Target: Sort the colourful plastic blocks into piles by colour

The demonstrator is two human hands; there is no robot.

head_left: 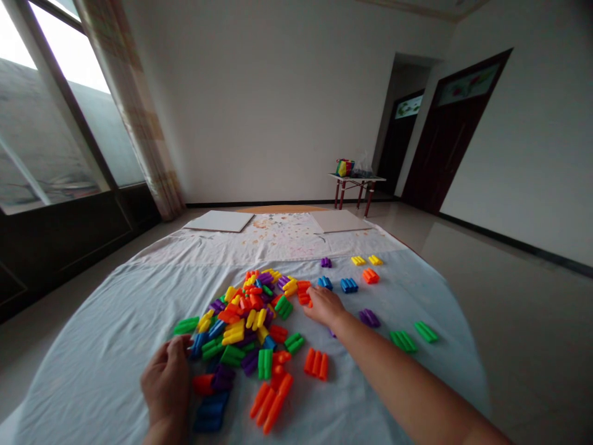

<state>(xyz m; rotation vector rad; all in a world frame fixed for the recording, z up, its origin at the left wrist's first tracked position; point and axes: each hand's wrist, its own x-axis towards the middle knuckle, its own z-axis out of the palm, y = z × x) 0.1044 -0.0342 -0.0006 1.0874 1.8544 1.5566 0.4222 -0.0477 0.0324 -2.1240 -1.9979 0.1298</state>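
Observation:
Many ribbed plastic building blocks in orange, yellow, green, blue and purple lie in a loose pile (245, 312) on the cloth. At the pile's right edge, my right hand (325, 305) has its fingers closed on an orange block (303, 292). My left hand (167, 376) is at the pile's near left side with its fingers curled. Its fingertips are beside a blue block (198, 345); whether they grip anything is hidden. Closer to me are a dark blue block (212, 412), a large orange block (271, 403) and another orange block (316, 364).
Right of the pile lie separate blocks: blue (349, 285), orange (370, 275), yellow (358, 261), purple (369, 318) and green (403, 340). Two flat boards (220, 220) rest at the far side of the cloth-covered round table (106, 321). A small table (356, 179) stands behind.

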